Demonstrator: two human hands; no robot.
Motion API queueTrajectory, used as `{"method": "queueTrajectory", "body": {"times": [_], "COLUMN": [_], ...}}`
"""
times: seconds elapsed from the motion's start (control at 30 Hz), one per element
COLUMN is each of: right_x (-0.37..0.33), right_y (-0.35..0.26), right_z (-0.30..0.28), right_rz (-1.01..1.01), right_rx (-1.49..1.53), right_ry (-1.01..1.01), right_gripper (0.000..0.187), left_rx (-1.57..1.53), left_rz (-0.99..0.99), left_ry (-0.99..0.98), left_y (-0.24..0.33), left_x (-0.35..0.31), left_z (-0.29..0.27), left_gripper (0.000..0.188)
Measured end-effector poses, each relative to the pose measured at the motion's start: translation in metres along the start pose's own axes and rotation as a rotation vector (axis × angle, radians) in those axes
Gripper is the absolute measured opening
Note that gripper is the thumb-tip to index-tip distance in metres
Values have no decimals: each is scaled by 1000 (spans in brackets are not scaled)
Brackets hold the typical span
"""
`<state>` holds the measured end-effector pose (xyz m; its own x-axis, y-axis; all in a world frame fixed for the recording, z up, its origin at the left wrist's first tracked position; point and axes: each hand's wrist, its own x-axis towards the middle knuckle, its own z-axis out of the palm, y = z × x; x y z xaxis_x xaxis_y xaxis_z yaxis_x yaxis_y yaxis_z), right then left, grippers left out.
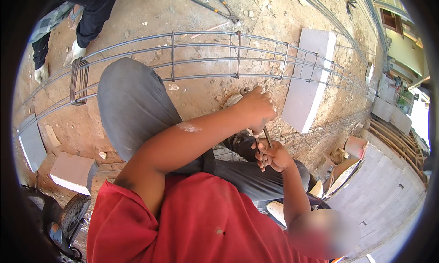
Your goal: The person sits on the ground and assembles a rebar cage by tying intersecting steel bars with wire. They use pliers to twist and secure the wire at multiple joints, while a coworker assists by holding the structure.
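My right hand (pixel 273 156) is closed around the slim dark handles of a two-handled metal tool (pixel 267 135), perhaps pincers. The handles run up toward my left hand (pixel 259 106), which has its fingers curled shut; what lies inside them is hidden. A small dark metal end (pixel 245 91) sticks out beyond the left knuckles. Just past my hands stretches a long rebar cage (pixel 238 75) of straight bars with square ties. Several bent stirrups (pixel 78 82) hang bunched on its left part.
Long-handled cutters (pixel 219 10) lie on the dirt beyond the cage. A long pale block (pixel 308 75) sits under the cage at right, another block (pixel 73 171) at left. At upper left a person in white gloves (pixel 75 52) bends down. A wheel (pixel 75 212) stands lower left.
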<state>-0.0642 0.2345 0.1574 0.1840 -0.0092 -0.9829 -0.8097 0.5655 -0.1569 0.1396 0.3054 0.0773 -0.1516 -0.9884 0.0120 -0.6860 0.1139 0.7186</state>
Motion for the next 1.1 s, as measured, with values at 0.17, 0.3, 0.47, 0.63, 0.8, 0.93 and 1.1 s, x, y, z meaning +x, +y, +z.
{"method": "queueTrajectory", "body": {"times": [0.17,0.3,0.47,0.63,0.8,0.93,1.1], "right_x": [-24,-35,-47,-48,-40,-34,-27], "right_y": [6,-9,-21,-14,-9,-14,-42], "right_z": [1,13,26,20,3,-4,-11], "right_rz": [-185,-201,-243,-352,-443,-521,-606], "right_rx": [-309,-416,-299,-206,-238,-228,-174], "right_ry": [50,35,-39,-145,-284,-230,-56], "right_gripper": [43,50,55,55,45,42,37], "left_rx": [-471,-985,-1555,-1790,-1883,-1884,-1777], "left_rz": [-379,-616,-492,-554,-489,-367,-378], "left_ry": [403,253,2,283,552,596,661], "left_y": [-26,-45,-54,-54,-61,-63,-60], "left_x": [-22,-38,-34,-36,-33,-32,-37], "left_z": [-51,-54,-52,-57,-67,-75,-86], "left_gripper": [48,67,65,47,45,49,45]}}
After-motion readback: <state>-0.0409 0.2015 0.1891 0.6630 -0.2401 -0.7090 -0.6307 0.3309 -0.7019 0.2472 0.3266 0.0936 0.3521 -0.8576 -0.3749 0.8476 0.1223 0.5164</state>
